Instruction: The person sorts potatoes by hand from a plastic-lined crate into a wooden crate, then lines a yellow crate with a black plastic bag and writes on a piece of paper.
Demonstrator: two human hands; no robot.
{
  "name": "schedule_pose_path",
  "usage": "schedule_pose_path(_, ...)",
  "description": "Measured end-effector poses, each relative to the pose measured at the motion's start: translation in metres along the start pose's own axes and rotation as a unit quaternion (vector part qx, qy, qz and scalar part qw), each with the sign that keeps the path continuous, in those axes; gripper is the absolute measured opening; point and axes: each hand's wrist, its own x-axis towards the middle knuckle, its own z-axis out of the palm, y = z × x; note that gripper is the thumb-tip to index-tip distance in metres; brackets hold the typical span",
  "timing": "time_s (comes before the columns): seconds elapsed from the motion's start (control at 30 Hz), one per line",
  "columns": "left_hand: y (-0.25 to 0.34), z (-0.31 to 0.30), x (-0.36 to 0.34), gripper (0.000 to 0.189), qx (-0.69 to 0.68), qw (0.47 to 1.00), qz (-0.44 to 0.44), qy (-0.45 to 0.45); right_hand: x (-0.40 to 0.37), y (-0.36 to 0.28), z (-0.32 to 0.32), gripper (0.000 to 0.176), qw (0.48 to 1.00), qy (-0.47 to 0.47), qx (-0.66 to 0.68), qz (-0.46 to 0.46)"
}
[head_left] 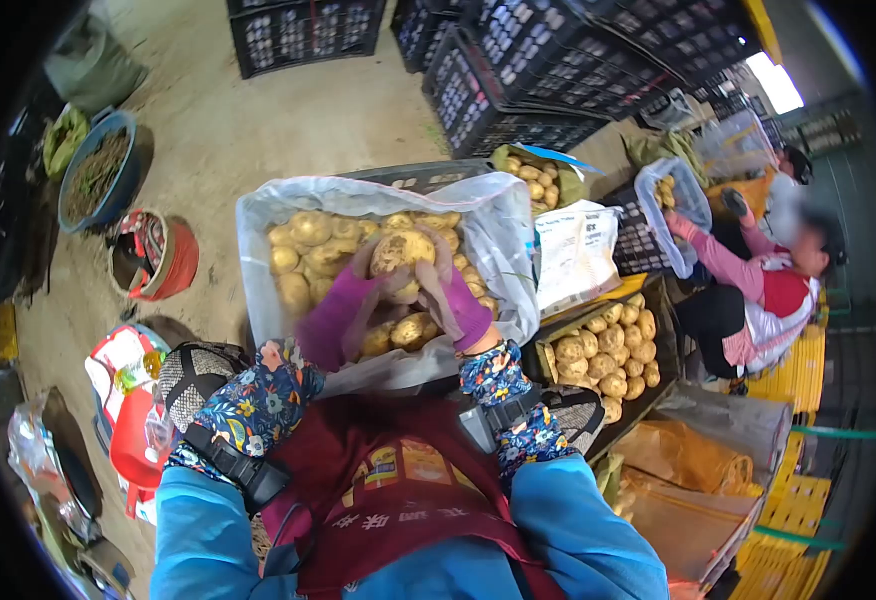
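Observation:
My left hand (338,315) and my right hand (455,300), both in purple gloves, hold up one pale yellow potato (402,250) between them. They hover over a crate lined with a clear plastic bag (498,235) that is filled with several potatoes (308,245). More potatoes (408,330) lie just under my palms. Floral sleeve covers run down both forearms.
A wooden box of potatoes (608,360) stands at my right. Beyond it a person in pink (758,280) holds a clear bag of potatoes (668,195). Black crates (558,70) are stacked at the back. A red bucket (153,255) and blue tub (98,175) sit left.

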Motion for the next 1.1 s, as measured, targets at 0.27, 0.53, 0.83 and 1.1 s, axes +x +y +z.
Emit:
schedule_pose_path(0.27,-0.016,-0.001,0.027,0.073,0.340,0.870,0.340,-0.108,-0.009,0.008,-0.029,0.036,0.920,0.142,-0.331,-0.154)
schedule_pose_path(0.53,0.001,0.001,0.033,0.051,0.231,0.944,0.195,-0.133,-0.021,-0.029,-0.031,0.037,0.940,0.179,-0.247,-0.150)
schedule_pose_path(0.83,0.036,-0.034,-0.007,0.053,0.082,0.983,0.161,0.016,-0.209,-0.012,-0.377,0.030,0.763,0.234,-0.596,0.094)
schedule_pose_path(1.1,0.039,-0.045,-0.006,0.053,0.043,0.985,0.160,0.043,-0.030,-0.012,-0.116,0.046,0.879,-0.064,-0.419,0.220)
